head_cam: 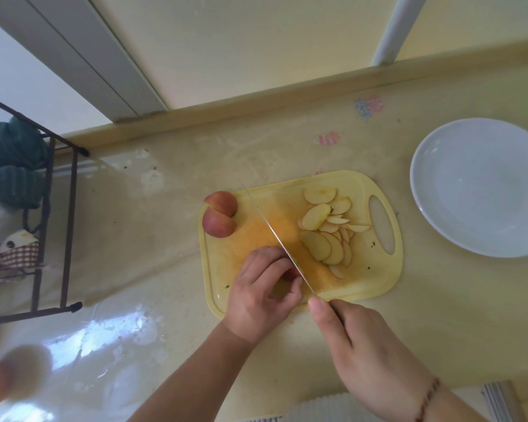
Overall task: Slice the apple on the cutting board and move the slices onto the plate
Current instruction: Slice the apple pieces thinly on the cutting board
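Overhead, yellowish counter, white plate at right holding nothing. Yellow cutting board beside it, slices piled near its handle hole, two apple quarters at its left edge. Right hand grips knife; left hand curls over a mostly hidden apple piece against the blade.

Between the cutting board and the plate runs a narrow strip of bare desk; the knife crosses the board diagonally, parting the slices on the right from two apple quarters far left; a wire rack blocks the left edge.
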Demonstrator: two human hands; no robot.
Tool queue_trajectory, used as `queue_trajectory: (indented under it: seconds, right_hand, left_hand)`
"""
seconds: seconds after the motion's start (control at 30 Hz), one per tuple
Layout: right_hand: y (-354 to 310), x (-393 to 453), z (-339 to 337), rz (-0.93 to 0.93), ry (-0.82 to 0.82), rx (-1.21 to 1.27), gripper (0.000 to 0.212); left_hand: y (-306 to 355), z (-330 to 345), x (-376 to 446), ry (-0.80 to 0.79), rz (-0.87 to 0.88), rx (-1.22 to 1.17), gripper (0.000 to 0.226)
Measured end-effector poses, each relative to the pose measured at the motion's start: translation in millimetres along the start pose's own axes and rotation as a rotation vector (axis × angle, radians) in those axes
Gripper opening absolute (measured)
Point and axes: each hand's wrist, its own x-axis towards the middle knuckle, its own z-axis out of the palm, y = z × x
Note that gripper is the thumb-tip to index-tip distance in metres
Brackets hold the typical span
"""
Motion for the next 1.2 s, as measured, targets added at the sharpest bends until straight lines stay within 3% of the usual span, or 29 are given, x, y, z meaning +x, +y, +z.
queue_trajectory:
  seconds: [0.93, 1.2]
  right_hand:
    - [11, 19, 8, 0.003, -0.020, -0.046, 0.059]
    - [24, 27, 14, -0.030, -0.006, -0.041, 0.061]
  left_hand:
    - [-1, 0, 1, 0.002, 0.018, -0.015, 0.026]
    - [0, -2, 1, -0.025, -0.010, -0.011, 0.014]
